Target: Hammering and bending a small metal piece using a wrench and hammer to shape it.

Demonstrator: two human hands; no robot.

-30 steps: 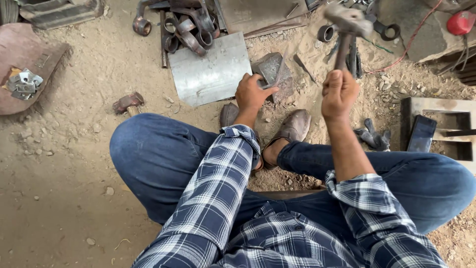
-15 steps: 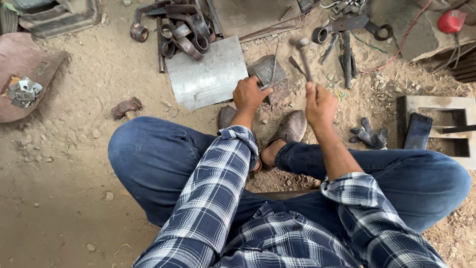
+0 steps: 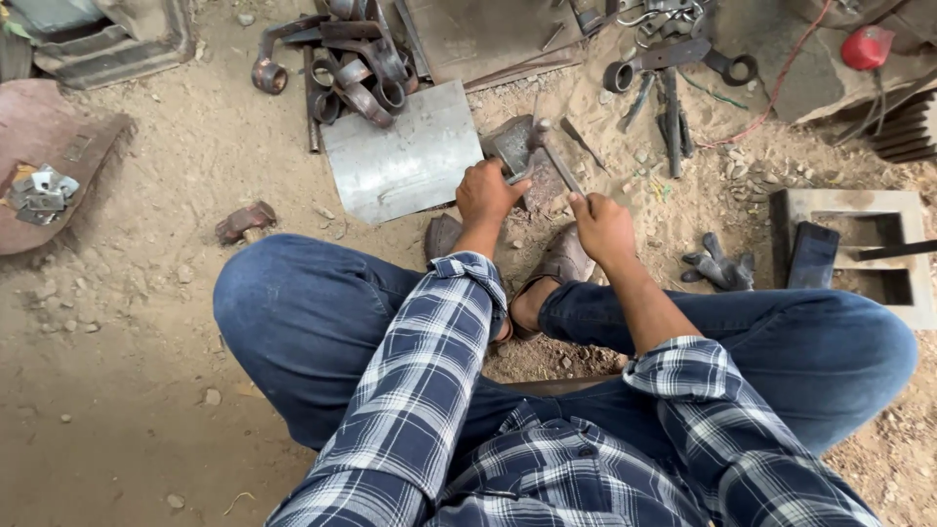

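Small grey metal piece is pinned on a block on the sandy ground, just beyond the sandalled feet. It is gripped by the closed left hand. Hammer is held in the closed right hand, head down on the piece. Flat steel sheet lies just beside; rusty linkages farther off.

Sheet left of hammer; gloves rt.

Hammer head down on small grey metal piece.
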